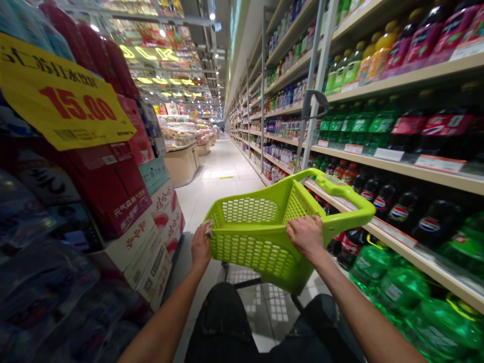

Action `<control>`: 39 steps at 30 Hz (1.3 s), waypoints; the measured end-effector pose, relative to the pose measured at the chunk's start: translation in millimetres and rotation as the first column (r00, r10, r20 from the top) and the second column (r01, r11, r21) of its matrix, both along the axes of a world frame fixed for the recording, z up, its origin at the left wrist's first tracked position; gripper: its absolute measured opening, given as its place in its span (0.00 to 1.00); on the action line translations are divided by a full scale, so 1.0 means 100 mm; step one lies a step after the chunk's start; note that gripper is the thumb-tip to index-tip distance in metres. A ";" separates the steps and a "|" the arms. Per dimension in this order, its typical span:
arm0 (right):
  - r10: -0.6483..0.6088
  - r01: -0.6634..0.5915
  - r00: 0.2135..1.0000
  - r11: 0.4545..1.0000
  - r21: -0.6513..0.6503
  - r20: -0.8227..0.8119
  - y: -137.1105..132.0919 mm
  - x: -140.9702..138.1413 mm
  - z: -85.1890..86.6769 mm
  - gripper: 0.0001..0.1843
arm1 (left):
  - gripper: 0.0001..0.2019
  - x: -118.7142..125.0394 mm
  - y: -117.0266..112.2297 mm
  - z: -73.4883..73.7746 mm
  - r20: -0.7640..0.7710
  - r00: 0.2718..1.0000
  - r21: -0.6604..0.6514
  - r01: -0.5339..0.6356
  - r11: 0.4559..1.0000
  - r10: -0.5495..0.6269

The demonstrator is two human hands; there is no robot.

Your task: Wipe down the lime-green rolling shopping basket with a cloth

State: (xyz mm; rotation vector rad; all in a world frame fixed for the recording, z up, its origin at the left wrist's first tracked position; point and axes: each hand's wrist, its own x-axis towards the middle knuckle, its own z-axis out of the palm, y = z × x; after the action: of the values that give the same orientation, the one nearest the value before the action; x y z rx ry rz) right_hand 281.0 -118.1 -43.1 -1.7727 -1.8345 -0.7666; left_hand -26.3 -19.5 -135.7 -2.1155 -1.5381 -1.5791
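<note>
A lime-green plastic shopping cart (251,249) stands sideways before my knees, its handle (350,218) pointing right toward the shelves. My left hand (201,247) is closed at the basket's front left corner. Between its fingers and the rim is a small crumpled whitish cloth or tissue (209,228). Over the near side rim, close to the handle end, my right hand (305,236) is wrapped with fingers bent inward. The basket wall hides part of the dark cart frame (247,283) and its wheels.
Shelves (397,166) of drink bottles line the right, with large green bottles (401,287) low down. Stacked drink cartons (141,252) and a yellow price sign (70,98) crowd the left. A tiled aisle (223,174) runs ahead past a display counter (183,164).
</note>
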 end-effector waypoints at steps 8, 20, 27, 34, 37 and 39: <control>0.018 -0.018 1.000 1.000 -0.017 0.007 -0.03 0.00 0.01 0.13 | 0.22 0.80 -0.20 0.04 -0.258 0.926 0.071 0.304 0.950 -0.276; 0.004 -0.004 1.000 1.000 -0.002 0.013 -0.03 -0.01 0.00 0.13 | 0.23 0.77 -0.28 -0.02 -0.131 0.953 0.098 0.285 0.953 -0.272; 0.011 -0.011 1.000 1.000 -0.005 0.016 -0.03 -0.01 0.00 0.13 | 0.24 0.61 -0.17 0.05 -0.101 0.981 0.064 0.173 0.983 -0.166; 0.012 -0.012 1.000 1.000 -0.024 -0.005 -0.02 -0.03 0.01 0.14 | 0.20 1.29 -0.31 0.18 -0.272 0.889 0.094 0.405 0.909 -0.368; 0.010 -0.010 1.000 1.000 -0.028 0.003 -0.02 0.01 0.02 0.15 | 0.22 1.14 -0.28 0.16 -0.279 0.889 0.088 0.400 0.912 -0.363; 0.010 -0.010 1.000 1.000 -0.023 0.001 -0.02 0.02 0.02 0.16 | 0.23 0.93 -0.23 0.13 -0.209 0.938 0.096 0.301 0.949 -0.277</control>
State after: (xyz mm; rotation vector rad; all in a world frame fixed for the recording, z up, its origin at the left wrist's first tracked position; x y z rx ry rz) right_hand 283.0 -119.7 -41.4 -1.7762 -1.8584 -0.7459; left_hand 66.6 -42.2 -122.8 -2.4252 -1.0760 -1.4493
